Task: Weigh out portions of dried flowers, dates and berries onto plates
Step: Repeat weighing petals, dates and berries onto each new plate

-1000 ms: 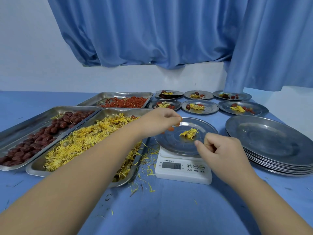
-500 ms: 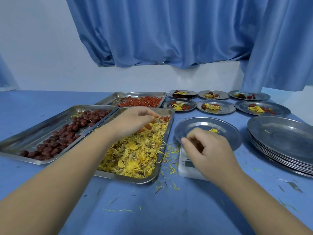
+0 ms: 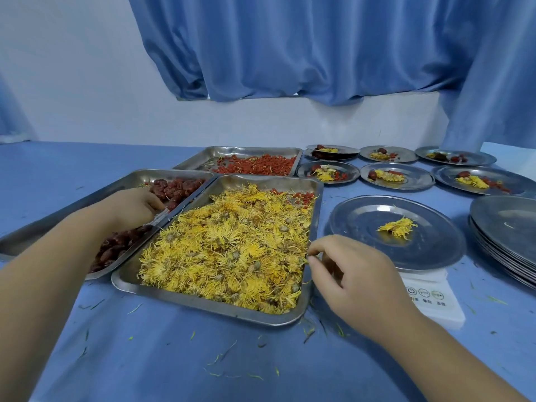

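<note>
A steel tray (image 3: 220,309) heaped with yellow dried flowers (image 3: 232,250) lies in front of me. Left of it is a tray (image 3: 58,216) of dark red dates (image 3: 174,190), and behind is a tray (image 3: 203,158) of red berries (image 3: 255,166). My left hand (image 3: 130,207) reaches into the dates with fingers curled down and the tips hidden. My right hand (image 3: 353,282) hovers by the flower tray's right rim, fingers loosely bent, nothing visibly in it. A steel plate (image 3: 362,227) with a small tuft of flowers (image 3: 397,227) rests on a white scale (image 3: 429,300).
A stack of empty steel plates (image 3: 507,224) stands at the right edge. Several filled plates (image 3: 406,178) sit in two rows at the back right. Loose petals litter the blue tablecloth (image 3: 203,358). A few berries (image 3: 301,197) lie in the flower tray's far corner.
My left hand has moved from above the plate, across the flower tray, to the date tray. My right hand has drifted from the scale to the flower tray's right rim. The view has swung left.
</note>
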`<control>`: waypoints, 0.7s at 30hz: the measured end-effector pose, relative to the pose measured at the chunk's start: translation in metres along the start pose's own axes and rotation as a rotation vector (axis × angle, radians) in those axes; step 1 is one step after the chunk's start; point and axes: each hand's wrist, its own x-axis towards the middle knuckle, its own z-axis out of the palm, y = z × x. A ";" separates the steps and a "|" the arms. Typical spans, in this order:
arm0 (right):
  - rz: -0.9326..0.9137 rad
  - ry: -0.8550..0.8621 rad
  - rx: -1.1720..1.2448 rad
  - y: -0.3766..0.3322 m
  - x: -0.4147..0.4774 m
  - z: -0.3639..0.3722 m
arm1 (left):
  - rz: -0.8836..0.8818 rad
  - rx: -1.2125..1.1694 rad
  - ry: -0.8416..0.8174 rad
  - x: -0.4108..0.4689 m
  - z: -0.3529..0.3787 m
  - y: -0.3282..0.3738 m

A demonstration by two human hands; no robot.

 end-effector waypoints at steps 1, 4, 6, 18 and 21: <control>0.003 0.000 0.001 0.000 0.000 0.000 | -0.006 -0.002 -0.033 0.000 0.001 -0.004; 0.011 0.009 0.006 0.002 -0.001 0.000 | -0.019 -0.008 -0.073 0.003 0.005 -0.009; 0.019 0.016 0.013 0.003 -0.001 -0.001 | -0.025 0.024 -0.057 0.006 0.007 -0.011; 0.069 -0.014 0.052 0.008 -0.006 -0.006 | -0.068 0.040 0.007 0.004 0.018 -0.026; 0.071 -0.016 0.060 0.009 -0.006 -0.007 | -0.073 0.039 0.033 0.003 0.021 -0.028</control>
